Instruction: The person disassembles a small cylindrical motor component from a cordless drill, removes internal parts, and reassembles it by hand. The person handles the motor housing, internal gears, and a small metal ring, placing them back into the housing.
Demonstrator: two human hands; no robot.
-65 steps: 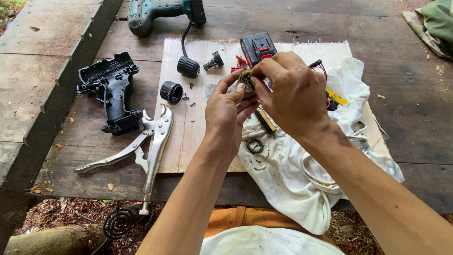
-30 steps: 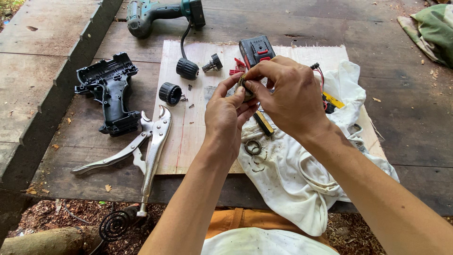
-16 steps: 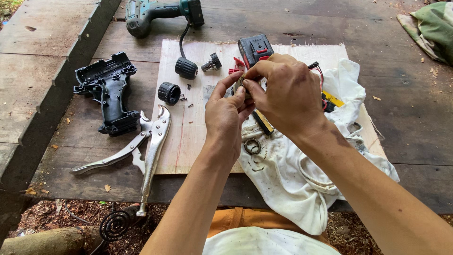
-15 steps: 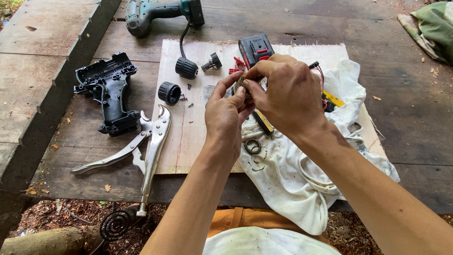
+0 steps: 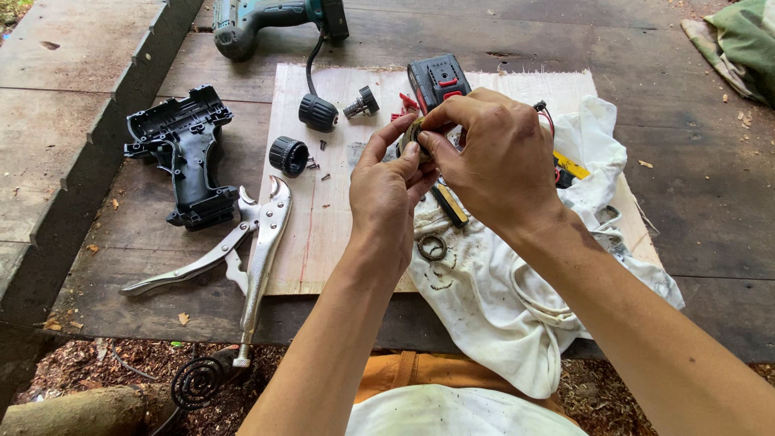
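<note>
A small round metal part [image 5: 414,134], dark with a brassy rim, is pinched upright between the fingertips of the left hand [image 5: 389,187] and right hand [image 5: 490,153] above a stained white cloth [image 5: 492,299].

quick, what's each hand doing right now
Left hand: shut on the small round metal part.
Right hand: fingers pinching the same part.

Clutter left and ahead, open planks right.
Pliers [image 5: 242,250], housing [image 5: 186,153], chuck [image 5: 288,156] crowd left; battery [image 5: 438,79] and drill [image 5: 274,18] block ahead; cloth [image 5: 500,299] covers near edge; bare planks [image 5: 694,161] right.
</note>
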